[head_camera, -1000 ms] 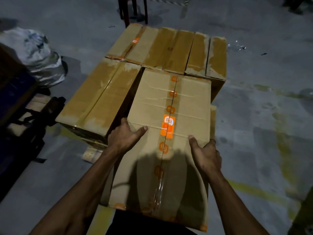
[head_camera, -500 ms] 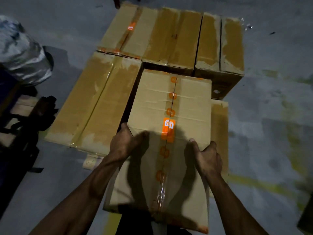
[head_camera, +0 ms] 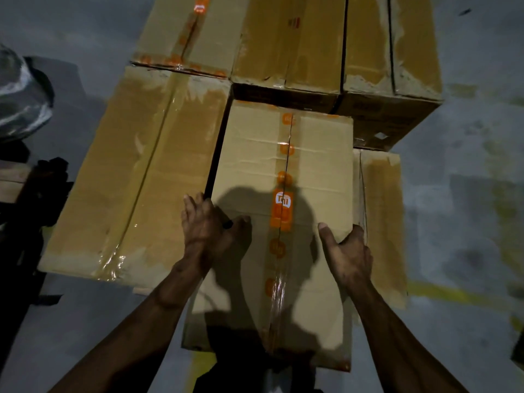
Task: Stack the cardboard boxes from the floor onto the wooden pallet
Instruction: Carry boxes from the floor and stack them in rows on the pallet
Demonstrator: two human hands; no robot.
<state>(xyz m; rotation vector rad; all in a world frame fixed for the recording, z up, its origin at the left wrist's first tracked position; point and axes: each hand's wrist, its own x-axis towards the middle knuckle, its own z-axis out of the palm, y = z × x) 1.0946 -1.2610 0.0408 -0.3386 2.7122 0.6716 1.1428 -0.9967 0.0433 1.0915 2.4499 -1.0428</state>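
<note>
Stacked boxes [head_camera: 286,49] wall the far side — bare floor [head_camera: 465,194] rightward.

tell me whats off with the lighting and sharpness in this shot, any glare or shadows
Head view: dim overall, lit from behind the person, so a dark head-and-arms shadow falls on the held box; glare streaks on its clear tape near the bottom; left hand and right hand slightly soft; wide-angle bending at the edges; far-left corner nearly black.

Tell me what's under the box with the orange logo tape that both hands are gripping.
On its right, the top of a lower box shows past the taped box and seems to run under it. Everything else beneath, pallet included, is covered. Left hand and right hand grip its sides.
</note>
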